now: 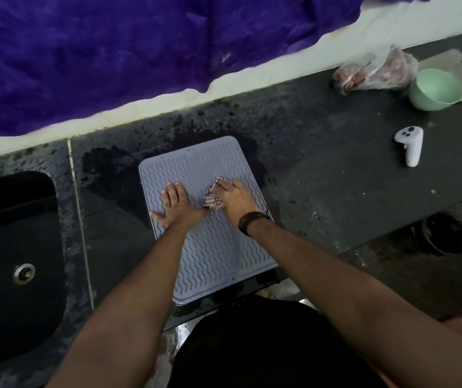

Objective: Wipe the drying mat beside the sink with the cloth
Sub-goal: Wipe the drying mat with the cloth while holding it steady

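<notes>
Grey drying mat (pixel 210 247) sat just right of the sink (pixel 14 219). My left hand (pixel 175 208) lay flat on it, fingers spread, while my right hand (pixel 234 198) gripped the bunched cloth (pixel 211 198) beside it.

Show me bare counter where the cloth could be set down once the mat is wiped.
Best patch: the dry counter between the mat and the controller. Between the sink and mat it is bare but wet. The far right is crowded: bowl, bag.

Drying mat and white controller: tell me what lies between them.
In the head view, only bare dark countertop lies between the drying mat and the white controller; nothing stands there.
</notes>
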